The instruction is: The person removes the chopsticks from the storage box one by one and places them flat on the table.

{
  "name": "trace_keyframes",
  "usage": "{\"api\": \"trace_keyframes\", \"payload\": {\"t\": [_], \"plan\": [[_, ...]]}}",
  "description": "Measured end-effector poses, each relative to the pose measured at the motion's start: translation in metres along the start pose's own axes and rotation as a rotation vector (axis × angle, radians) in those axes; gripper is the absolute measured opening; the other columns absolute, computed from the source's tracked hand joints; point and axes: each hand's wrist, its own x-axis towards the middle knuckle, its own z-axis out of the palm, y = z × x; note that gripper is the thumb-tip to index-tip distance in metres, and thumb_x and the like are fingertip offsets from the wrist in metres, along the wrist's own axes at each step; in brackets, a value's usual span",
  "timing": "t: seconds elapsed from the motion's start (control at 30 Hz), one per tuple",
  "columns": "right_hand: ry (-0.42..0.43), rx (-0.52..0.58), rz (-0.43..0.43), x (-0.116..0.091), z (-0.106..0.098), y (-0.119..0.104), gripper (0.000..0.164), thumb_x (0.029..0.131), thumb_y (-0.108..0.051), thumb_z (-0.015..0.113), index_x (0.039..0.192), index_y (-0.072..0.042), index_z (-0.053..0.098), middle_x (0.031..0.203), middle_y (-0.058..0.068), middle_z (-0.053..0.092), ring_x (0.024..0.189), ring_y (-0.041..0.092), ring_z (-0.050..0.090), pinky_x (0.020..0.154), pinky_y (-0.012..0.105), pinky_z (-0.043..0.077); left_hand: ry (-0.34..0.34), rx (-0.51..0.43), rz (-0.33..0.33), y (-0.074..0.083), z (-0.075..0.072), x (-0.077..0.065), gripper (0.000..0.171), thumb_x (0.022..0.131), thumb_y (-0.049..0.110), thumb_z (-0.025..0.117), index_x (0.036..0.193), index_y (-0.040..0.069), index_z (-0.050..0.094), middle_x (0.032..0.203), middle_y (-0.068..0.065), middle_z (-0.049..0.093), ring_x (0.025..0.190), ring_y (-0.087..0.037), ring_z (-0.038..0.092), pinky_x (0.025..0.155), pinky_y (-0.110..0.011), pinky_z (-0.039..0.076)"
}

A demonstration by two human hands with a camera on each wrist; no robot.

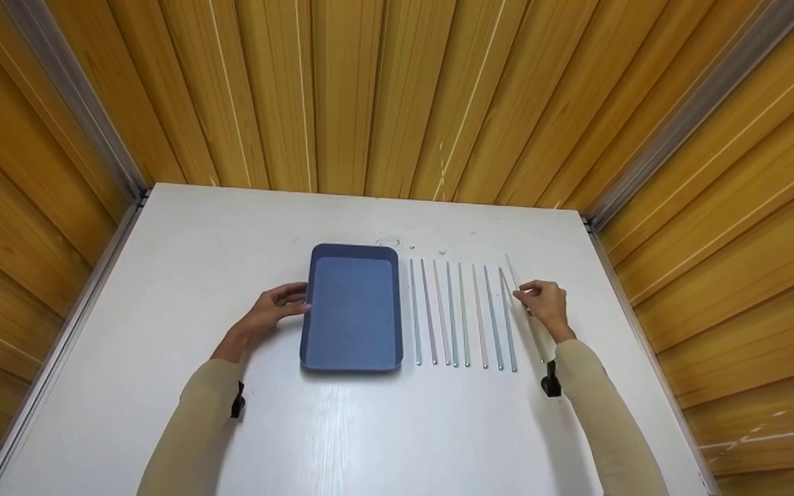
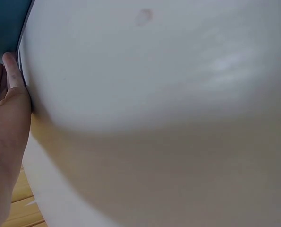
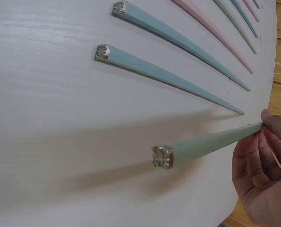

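Between the thumb and fingers of my right hand [image 1: 544, 302] is a pale green chopstick [image 3: 206, 146], pinched near its thin end. Its thick end has a patterned silver cap and rises off the table, casting a shadow below. Just left of it lies a light blue chopstick [image 3: 164, 78], part of a row of several pastel chopsticks [image 1: 467, 317] with capped ends facing me. My left hand [image 1: 276, 306] touches the left side of a blue rectangular tray [image 1: 352, 310], fingers fairly straight along its wall [image 2: 8, 28]. The tray is bare inside and stands left of the row.
Everything stands on a white table [image 1: 355, 434]. Small dark marks [image 1: 389, 242] show on its surface behind the tray and the chopsticks. Wood-patterned panels [image 1: 342, 96] close in the back and both sides, with metal posts [image 1: 686, 117] at the corners.
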Motion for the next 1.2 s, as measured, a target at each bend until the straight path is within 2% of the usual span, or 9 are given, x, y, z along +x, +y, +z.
{"api": "trace_keyframes", "payload": {"t": [0.07,0.23,0.33,0.47,0.6,0.73,1.0,1.2], "plan": [[-0.004,0.008,0.014,0.000,0.001,0.003,0.024,0.091,-0.008,0.075,0.103,0.012,0.073,0.082,0.022,0.072,0.057,0.007,0.061,0.047,0.011,0.048,0.003,-0.006,-0.011,0.001,-0.001,0.000,0.067,0.094,0.015,0.075,0.152,0.004,0.045,0.152,-0.020,0.051,0.141,-0.029,0.050,0.110,-0.028,0.044],[-0.026,0.047,0.063,0.000,0.006,0.010,0.026,0.092,-0.009,0.073,0.106,0.012,0.072,0.078,0.014,0.070,0.056,0.005,0.062,0.050,0.014,0.051,-0.017,-0.004,0.014,0.002,-0.003,0.000,0.068,0.095,0.013,0.073,0.154,0.001,0.041,0.154,-0.024,0.048,0.139,-0.028,0.052,0.104,-0.023,0.048],[-0.040,0.044,0.059,0.000,0.011,0.016,0.025,0.093,-0.010,0.072,0.106,0.012,0.072,0.080,0.016,0.072,0.058,0.005,0.063,0.051,0.014,0.052,-0.018,-0.017,0.027,0.002,-0.005,0.000,0.067,0.096,0.011,0.072,0.154,0.000,0.041,0.154,-0.026,0.046,0.137,-0.027,0.054,0.100,-0.020,0.050],[-0.019,-0.018,0.052,-0.002,0.018,0.023,0.025,0.093,-0.011,0.073,0.105,0.011,0.073,0.083,0.021,0.073,0.059,0.007,0.059,0.052,0.015,0.047,-0.019,-0.017,0.026,0.002,-0.004,0.000,0.067,0.096,0.012,0.072,0.154,0.000,0.041,0.154,-0.025,0.047,0.135,-0.023,0.055,0.100,-0.020,0.050],[0.041,-0.071,0.086,-0.006,0.025,0.030,0.024,0.093,-0.013,0.072,0.105,0.008,0.074,0.091,0.024,0.074,0.073,0.021,0.065,0.064,0.025,0.048,-0.019,-0.009,0.018,0.000,-0.002,0.001,0.068,0.095,0.013,0.073,0.154,0.001,0.042,0.154,-0.024,0.048,0.136,-0.023,0.055,0.102,-0.021,0.049],[0.082,-0.055,0.098,-0.009,0.030,0.035,0.025,0.095,-0.012,0.070,0.107,0.009,0.073,0.100,0.028,0.073,0.091,0.038,0.069,0.078,0.039,0.054,-0.012,-0.005,0.010,0.000,-0.001,0.001,0.068,0.094,0.013,0.074,0.153,0.001,0.042,0.153,-0.024,0.049,0.139,-0.027,0.053,0.103,-0.022,0.049],[0.103,-0.046,0.111,-0.010,0.038,0.032,0.025,0.096,-0.010,0.068,0.109,0.010,0.072,0.104,0.030,0.072,0.095,0.041,0.069,0.082,0.046,0.054,0.003,-0.008,-0.023,0.001,0.001,-0.001,0.069,0.094,0.016,0.075,0.154,0.004,0.043,0.154,-0.021,0.049,0.143,-0.031,0.047,0.113,-0.032,0.043],[0.105,-0.073,0.122,-0.008,0.039,0.027,0.024,0.095,-0.009,0.068,0.107,0.011,0.072,0.108,0.031,0.071,0.101,0.045,0.068,0.091,0.053,0.053,0.005,-0.026,-0.020,0.000,0.000,-0.001,0.069,0.094,0.015,0.074,0.155,0.004,0.041,0.154,-0.021,0.048,0.144,-0.032,0.046,0.110,-0.028,0.045]]}}
